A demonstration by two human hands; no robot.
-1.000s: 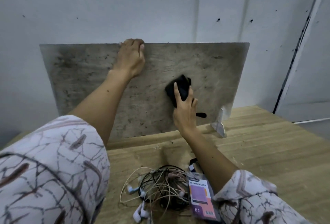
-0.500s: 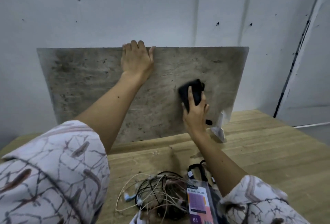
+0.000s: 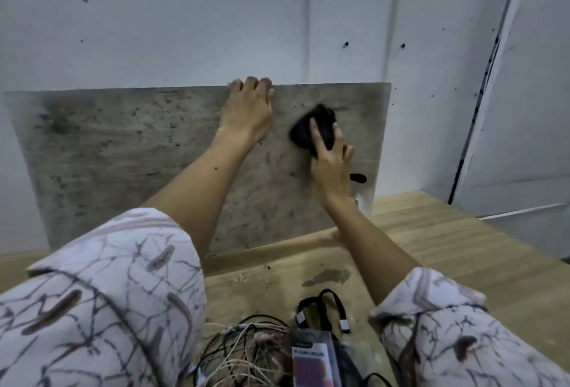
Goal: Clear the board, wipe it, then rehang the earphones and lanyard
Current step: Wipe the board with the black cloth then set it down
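right hand [image 3: 331, 160] pressing cloth [image 3: 311, 130], board [image 3: 123, 155]

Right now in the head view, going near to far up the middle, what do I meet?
Tangled earphones → bare wooden tabletop → stained board's bottom edge → left hand gripping the board's top edge → grey wall.

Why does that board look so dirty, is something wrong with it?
The board is blotched with dark stains, heaviest near its left end. The right hand presses a black cloth on it. A dark stain also marks the table.
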